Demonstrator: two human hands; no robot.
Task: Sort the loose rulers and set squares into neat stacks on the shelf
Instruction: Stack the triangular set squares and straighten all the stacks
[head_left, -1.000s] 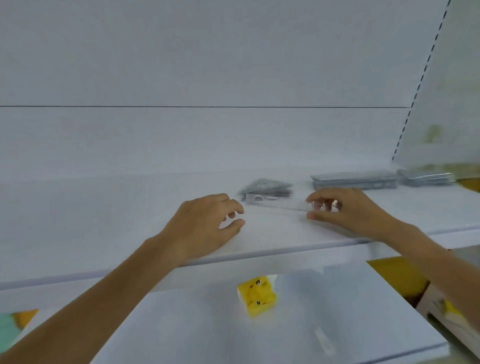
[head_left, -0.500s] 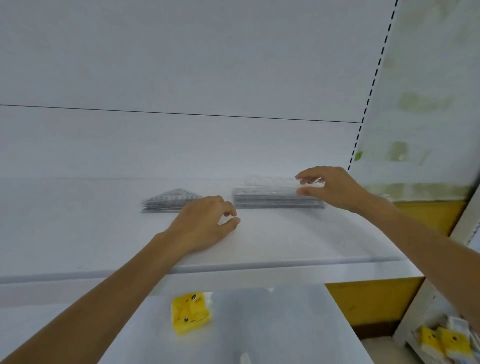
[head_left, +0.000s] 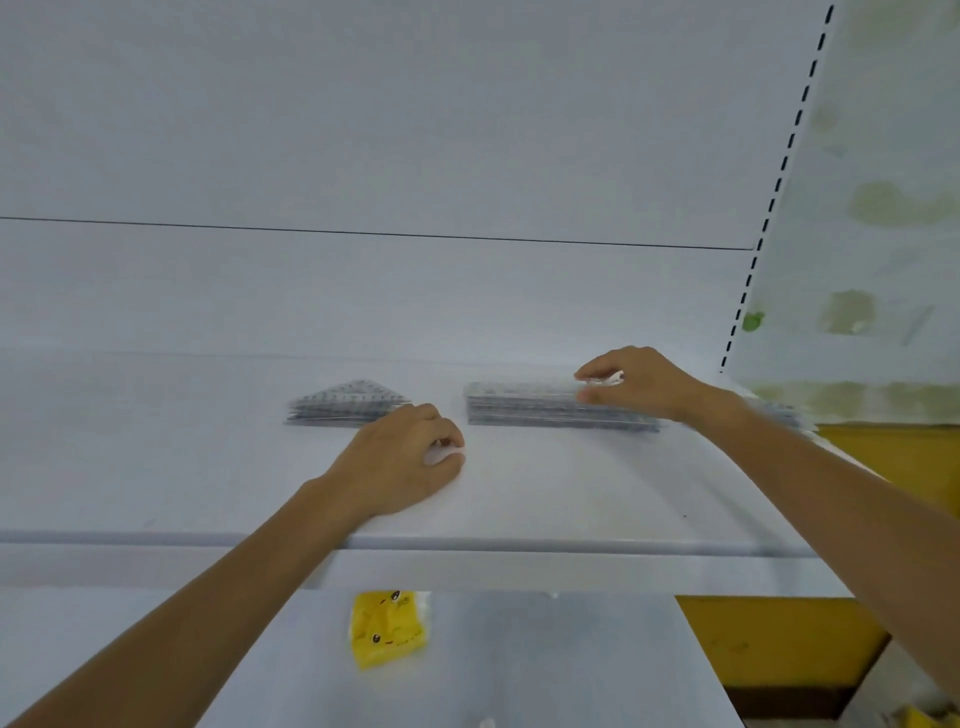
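Right hand (head_left: 641, 382): resting on the right end of the ruler stack (head_left: 545, 410), fingertips pinched around what looks like the top clear ruler — blur keeps me from telling whether it is gripped or just being pressed flat.
Left hand (head_left: 402, 460): loosely curled, palm down on the bare shelf (head_left: 571, 499), holding nothing.
Ruler stack: long axis runs sideways along the shelf, stretching from under the right hand away toward the left hand; its near end lies just beyond the left hand's fingertips.
Set-square stack (head_left: 348, 405): just behind the left hand, apart from the rulers.
Key relation: the right hand sits at one end of the long axis — the left is nearer the free end, so squaring the pile likely calls for the left to reach forward and rightward.
Further pile: a blurred one shows past the right forearm.
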